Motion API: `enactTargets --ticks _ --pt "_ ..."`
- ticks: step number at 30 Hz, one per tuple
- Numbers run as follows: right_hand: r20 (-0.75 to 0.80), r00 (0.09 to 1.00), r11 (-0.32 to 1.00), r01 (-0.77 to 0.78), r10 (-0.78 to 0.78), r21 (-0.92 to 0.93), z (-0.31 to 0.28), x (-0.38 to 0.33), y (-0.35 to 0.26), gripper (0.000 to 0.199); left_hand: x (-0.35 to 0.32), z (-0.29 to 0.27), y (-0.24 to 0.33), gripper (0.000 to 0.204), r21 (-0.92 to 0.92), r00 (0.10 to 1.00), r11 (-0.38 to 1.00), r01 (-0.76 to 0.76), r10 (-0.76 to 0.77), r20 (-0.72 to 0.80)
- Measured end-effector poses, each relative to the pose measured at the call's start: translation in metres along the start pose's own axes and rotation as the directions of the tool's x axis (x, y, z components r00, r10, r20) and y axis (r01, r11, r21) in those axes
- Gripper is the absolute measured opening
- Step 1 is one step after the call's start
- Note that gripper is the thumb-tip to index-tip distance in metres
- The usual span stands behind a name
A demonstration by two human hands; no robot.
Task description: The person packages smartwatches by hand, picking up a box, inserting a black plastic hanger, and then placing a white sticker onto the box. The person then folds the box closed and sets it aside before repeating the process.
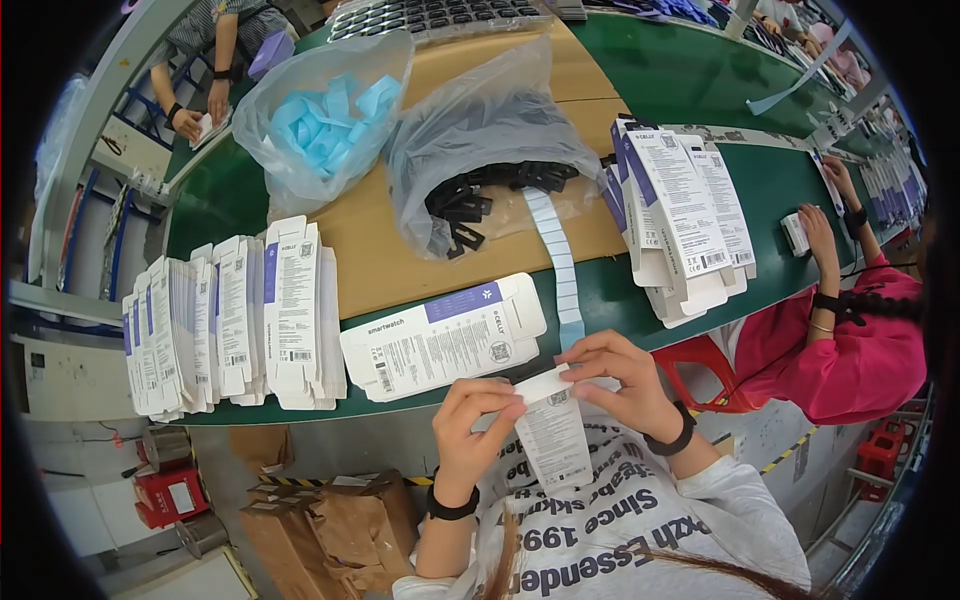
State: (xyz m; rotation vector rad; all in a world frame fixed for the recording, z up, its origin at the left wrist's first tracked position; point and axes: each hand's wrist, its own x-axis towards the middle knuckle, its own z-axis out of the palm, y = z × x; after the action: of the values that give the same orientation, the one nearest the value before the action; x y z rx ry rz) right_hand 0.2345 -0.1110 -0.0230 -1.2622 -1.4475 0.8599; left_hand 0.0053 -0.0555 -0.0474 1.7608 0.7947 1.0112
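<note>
Green bench (700, 90): stacks of flat cartons (230, 320) at left near edge, one flat carton (445, 338) lying at near edge, centre. Small white carton (552, 430) held off bench, just past near edge, before person's chest. Judged light, thin card, creases easily; best held at side edges. Left hand (475, 420) closed on its left edge; right hand (615, 385) pinching top flap. Carton sits between both grips.

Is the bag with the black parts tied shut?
No, the clear bag lies open, black parts spilling from its mouth onto the cardboard sheet.
</note>
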Motion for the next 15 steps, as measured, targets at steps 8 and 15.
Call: enactTargets --ticks 8,15 --pt "0.161 0.98 0.983 -0.092 0.118 -0.158 -0.011 0.008 -0.009 0.022 0.008 0.004 0.015 0.023 0.038 0.987 0.987 0.158 -0.156 -0.05" --pt "0.378 0.86 0.924 -0.381 0.342 0.029 -0.032 0.043 -0.016 0.02 0.033 -0.01 0.027 0.012 -0.06 0.921 0.923 0.38 -0.37 0.125"
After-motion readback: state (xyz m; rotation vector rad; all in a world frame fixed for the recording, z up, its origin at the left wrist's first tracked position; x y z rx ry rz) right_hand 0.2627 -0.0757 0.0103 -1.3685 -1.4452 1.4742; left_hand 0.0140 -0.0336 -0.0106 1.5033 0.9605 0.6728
